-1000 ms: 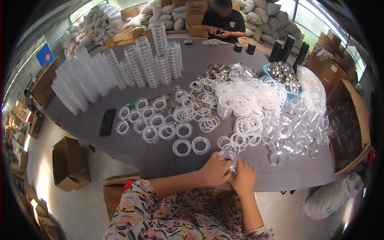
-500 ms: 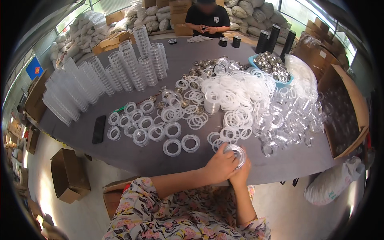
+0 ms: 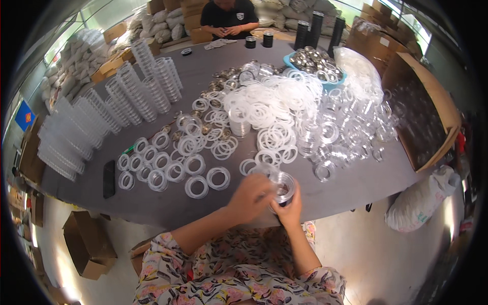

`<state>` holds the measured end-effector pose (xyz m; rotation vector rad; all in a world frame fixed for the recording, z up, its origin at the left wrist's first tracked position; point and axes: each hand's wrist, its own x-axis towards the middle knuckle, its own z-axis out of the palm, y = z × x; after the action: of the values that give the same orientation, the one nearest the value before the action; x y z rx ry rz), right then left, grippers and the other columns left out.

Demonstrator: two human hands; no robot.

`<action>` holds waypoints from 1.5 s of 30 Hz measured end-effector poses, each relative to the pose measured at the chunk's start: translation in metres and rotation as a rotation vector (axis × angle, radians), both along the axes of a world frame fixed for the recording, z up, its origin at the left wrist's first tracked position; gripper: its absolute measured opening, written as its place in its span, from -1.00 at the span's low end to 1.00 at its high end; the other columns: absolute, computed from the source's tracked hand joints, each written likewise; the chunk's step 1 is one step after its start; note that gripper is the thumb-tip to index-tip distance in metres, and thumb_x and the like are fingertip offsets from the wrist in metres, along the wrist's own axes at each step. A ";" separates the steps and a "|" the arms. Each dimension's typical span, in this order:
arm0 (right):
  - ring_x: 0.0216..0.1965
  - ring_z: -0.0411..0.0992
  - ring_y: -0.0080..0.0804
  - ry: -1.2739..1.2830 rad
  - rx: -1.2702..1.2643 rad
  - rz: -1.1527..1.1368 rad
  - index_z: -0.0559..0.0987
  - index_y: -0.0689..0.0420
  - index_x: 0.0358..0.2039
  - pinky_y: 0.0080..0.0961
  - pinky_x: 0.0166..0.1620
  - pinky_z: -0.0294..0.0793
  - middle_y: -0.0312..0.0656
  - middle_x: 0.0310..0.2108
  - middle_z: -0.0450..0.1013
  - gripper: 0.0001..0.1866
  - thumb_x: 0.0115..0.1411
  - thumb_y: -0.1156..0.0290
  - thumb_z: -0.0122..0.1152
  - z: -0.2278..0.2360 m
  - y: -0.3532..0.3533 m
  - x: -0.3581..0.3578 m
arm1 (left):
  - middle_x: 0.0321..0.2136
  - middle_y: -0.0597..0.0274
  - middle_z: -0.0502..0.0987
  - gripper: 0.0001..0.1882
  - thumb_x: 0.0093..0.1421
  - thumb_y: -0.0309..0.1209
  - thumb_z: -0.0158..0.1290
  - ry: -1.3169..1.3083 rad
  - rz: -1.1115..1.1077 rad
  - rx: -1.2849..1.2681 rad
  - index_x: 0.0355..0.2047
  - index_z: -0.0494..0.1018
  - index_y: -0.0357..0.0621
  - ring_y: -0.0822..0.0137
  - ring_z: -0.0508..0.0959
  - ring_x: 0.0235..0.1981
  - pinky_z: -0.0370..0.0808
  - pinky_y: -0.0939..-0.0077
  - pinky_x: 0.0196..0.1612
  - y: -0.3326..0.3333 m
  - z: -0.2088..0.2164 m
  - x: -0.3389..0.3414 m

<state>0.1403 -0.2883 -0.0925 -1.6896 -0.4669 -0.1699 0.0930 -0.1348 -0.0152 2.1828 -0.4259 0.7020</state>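
Observation:
My right hand (image 3: 290, 207) grips a clear plastic ring-shaped piece (image 3: 283, 188) above the table's near edge, its round opening facing up. Close on its left is my left hand (image 3: 250, 197), smeared by motion with the fingers curled. A blurred pale ring (image 3: 266, 170) shows at its fingertips; whether the hand holds it I cannot tell. Beyond the hands lie flat white rings (image 3: 274, 145) in a loose spread, rising to a large heap (image 3: 264, 94). To the left, several clear rings (image 3: 218, 178) sit in small groups on the grey table (image 3: 229, 211).
Tall stacks of clear cups (image 3: 134, 91) stand at the left, near a black phone (image 3: 109, 179). Clear plastic parts (image 3: 330, 147) pile up at right, beside an open carton (image 3: 427, 112). A blue basin (image 3: 338, 80) holds metal lids. Across the table sits another person (image 3: 230, 20).
My left hand has come off the clear piece and moved left, now blurred. My right hand keeps hold of the piece. The whole scene has shifted left in view.

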 end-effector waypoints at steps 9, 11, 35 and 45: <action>-0.04 0.38 -0.30 0.040 0.145 -0.001 0.20 0.32 0.12 -0.41 0.01 0.38 -0.04 -0.05 0.36 -0.08 -0.24 0.40 0.53 -0.019 0.001 -0.003 | -0.30 0.16 0.49 -0.74 0.07 -0.26 0.12 0.224 -0.003 0.614 -0.28 0.44 -0.13 0.18 0.42 -0.03 0.20 0.08 0.14 0.045 -0.042 -0.043; -0.04 0.38 -0.30 0.036 0.130 0.000 0.20 0.32 0.12 -0.40 0.02 0.38 -0.04 -0.05 0.35 -0.07 -0.24 0.40 0.53 -0.015 0.000 -0.004 | -0.27 0.18 0.49 -0.71 0.07 -0.24 0.12 0.232 -0.016 0.634 -0.28 0.44 -0.14 0.18 0.41 -0.02 0.18 0.06 0.16 0.050 -0.039 -0.044; -0.03 0.37 -0.29 0.054 0.143 0.133 0.24 0.34 0.11 -0.38 0.04 0.34 -0.05 -0.05 0.36 -0.08 -0.26 0.33 0.52 -0.021 0.004 0.007 | -0.47 0.28 0.49 -0.89 0.06 -0.37 0.14 0.102 0.251 0.062 -0.49 0.47 -0.11 0.28 0.46 -0.36 0.34 0.38 -0.26 0.087 0.010 0.031; -0.06 0.39 -0.30 0.098 0.170 0.129 0.25 0.33 0.10 -0.39 0.03 0.35 -0.06 -0.07 0.38 -0.09 -0.24 0.28 0.49 -0.023 0.004 0.007 | -0.59 0.30 0.48 -0.77 0.15 -0.28 0.07 0.464 0.453 -0.672 -0.53 0.47 -0.19 0.37 0.44 -0.57 0.39 0.52 -0.41 0.163 -0.005 0.064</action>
<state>0.1468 -0.2845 -0.1154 -1.4890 -0.4727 -0.0315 0.1570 0.0277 -0.0199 1.7086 0.4980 0.4504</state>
